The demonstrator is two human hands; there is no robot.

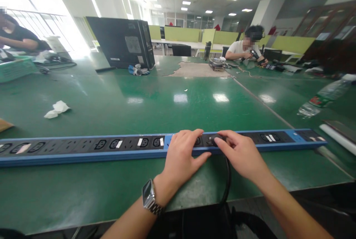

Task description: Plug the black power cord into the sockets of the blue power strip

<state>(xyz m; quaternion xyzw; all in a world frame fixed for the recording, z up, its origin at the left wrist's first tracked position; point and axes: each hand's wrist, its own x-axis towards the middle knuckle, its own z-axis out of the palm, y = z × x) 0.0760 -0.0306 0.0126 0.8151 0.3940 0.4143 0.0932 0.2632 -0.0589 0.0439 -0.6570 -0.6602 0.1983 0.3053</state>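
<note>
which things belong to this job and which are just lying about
In use:
long blue-and-black socket strip, left hand on it
black plug in right hand, black cable

Seemingly lying about:
crumpled white tissue
clear plastic bottle
blue-and-grey gloves

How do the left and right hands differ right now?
The left hand lies across the blue power strip, thumb and fingers apart; the right hand pinches a black plug with a cable.
The left wrist wears a metal-band watch; the right wrist is bare.
Both are at the strip.
</note>
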